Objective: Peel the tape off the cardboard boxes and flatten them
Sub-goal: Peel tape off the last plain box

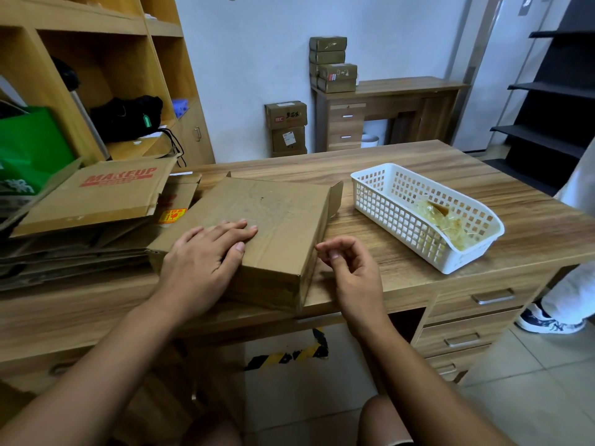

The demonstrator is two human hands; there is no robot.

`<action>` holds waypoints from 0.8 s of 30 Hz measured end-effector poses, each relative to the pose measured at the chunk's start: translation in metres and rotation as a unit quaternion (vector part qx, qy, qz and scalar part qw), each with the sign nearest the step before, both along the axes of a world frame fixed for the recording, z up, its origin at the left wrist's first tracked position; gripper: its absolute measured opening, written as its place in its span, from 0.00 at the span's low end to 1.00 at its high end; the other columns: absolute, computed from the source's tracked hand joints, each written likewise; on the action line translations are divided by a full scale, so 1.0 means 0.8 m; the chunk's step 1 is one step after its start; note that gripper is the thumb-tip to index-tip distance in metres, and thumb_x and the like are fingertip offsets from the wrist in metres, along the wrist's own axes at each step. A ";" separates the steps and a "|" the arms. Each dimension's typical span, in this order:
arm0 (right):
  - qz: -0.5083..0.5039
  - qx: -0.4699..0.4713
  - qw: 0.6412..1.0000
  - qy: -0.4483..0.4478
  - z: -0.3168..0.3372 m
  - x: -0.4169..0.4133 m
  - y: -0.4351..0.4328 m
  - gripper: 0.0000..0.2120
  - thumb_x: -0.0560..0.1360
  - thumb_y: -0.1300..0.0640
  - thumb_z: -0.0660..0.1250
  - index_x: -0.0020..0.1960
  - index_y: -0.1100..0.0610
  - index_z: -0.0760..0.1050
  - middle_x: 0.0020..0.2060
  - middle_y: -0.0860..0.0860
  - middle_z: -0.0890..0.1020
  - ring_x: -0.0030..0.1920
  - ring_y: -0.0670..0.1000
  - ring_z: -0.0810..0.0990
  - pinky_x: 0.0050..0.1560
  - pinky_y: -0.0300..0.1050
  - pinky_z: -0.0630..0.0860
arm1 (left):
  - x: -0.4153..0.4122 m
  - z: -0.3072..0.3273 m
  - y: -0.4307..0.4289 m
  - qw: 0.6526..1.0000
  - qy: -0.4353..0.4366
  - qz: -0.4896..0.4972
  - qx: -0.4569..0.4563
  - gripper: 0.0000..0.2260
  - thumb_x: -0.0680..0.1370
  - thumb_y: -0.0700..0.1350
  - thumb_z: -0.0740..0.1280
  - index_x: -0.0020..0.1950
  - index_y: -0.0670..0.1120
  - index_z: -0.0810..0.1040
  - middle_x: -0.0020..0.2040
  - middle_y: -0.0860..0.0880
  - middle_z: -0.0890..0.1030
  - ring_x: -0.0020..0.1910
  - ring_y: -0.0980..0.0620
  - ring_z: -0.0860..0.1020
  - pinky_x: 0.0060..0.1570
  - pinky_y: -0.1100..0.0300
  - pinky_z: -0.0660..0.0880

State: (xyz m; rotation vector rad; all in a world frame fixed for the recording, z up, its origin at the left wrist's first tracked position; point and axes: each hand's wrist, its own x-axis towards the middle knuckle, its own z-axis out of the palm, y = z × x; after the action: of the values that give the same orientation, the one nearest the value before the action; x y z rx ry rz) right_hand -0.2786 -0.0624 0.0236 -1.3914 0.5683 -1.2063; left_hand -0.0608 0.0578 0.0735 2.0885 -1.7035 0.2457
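The cardboard box (277, 214) lies closed on the tabletop (418, 156) under the left grip (206, 252), which rests flat on the top panel with its fingers straight and apart, pressing rather than clasping. The right grip (351, 268) hovers just beside the box's near right corner, off the cardboard. Its thumb and curled fingertips are drawn together as if pinching, but I cannot tell whether a sliver of clear tape sits between them (clear tape on brown board hardly shows from this view). The step in hand looks like finding and lifting a tape end on the panel ahead of the left grip's fingertips. Done well, the left palm bears down so the box does not slide toward the right grip during the pull. A fingernail picks at the tape end nearest the right grip until a firm tab stands up. The pull then runs low and slow along the seam, so the strip comes away whole instead of tearing or lifting the cardboard's skin. The strip belongs in the white basket (402, 226) beyond and to the right of the right grip, where a wad of peeled tape (447, 220) already lies. Once freed, the box can join the flattened cardboard (96, 194) left of the left grip.
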 end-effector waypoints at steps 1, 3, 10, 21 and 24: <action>-0.006 -0.010 1.000 0.000 -0.001 0.001 0.000 0.12 0.82 0.69 0.60 0.52 0.56 0.79 0.50 0.54 0.84 0.54 0.49 0.83 0.51 0.40 0.80 | 0.000 0.000 0.000 1.000 0.002 -0.001 0.000 0.25 0.81 0.62 0.44 0.74 0.64 0.68 0.74 0.63 0.69 0.74 0.62 0.63 0.74 0.52 0.58; -0.009 -0.020 1.000 -0.002 -0.001 0.001 -0.001 0.15 0.82 0.68 0.60 0.52 0.51 0.80 0.53 0.52 0.84 0.57 0.52 0.83 0.58 0.45 0.80 | -0.001 0.001 0.000 1.000 0.003 -0.001 -0.001 0.25 0.80 0.62 0.44 0.74 0.64 0.68 0.74 0.62 0.69 0.74 0.61 0.63 0.74 0.52 0.58; 0.016 0.026 1.000 0.001 0.004 0.000 -0.003 0.15 0.83 0.67 0.59 0.51 0.51 0.80 0.53 0.53 0.84 0.53 0.52 0.83 0.44 0.47 0.83 | -0.002 0.000 -0.001 1.000 -0.003 0.003 -0.004 0.24 0.81 0.61 0.45 0.73 0.63 0.68 0.74 0.62 0.69 0.74 0.61 0.64 0.74 0.52 0.58; 0.011 0.001 1.000 -0.023 0.002 -0.001 -0.003 0.13 0.83 0.69 0.58 0.52 0.56 0.78 0.54 0.53 0.84 0.56 0.53 0.83 0.57 0.45 0.80 | -0.002 -0.001 -0.001 1.000 -0.008 0.004 -0.007 0.24 0.81 0.61 0.45 0.73 0.64 0.68 0.74 0.62 0.69 0.74 0.61 0.63 0.72 0.56 0.55; 0.013 -0.006 1.000 -0.017 0.003 -0.001 -0.002 0.12 0.82 0.70 0.58 0.54 0.57 0.78 0.56 0.53 0.84 0.57 0.53 0.82 0.57 0.45 0.80 | -0.001 -0.002 -0.001 1.000 -0.011 0.006 -0.008 0.23 0.81 0.61 0.45 0.73 0.64 0.68 0.73 0.63 0.69 0.74 0.61 0.63 0.72 0.55 0.56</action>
State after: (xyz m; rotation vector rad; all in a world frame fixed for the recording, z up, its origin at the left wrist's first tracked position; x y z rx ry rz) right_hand -0.2793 -0.0642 0.0259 -1.3816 0.5202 -1.2117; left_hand -0.0616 0.0566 0.0718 2.0922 -1.6961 0.2871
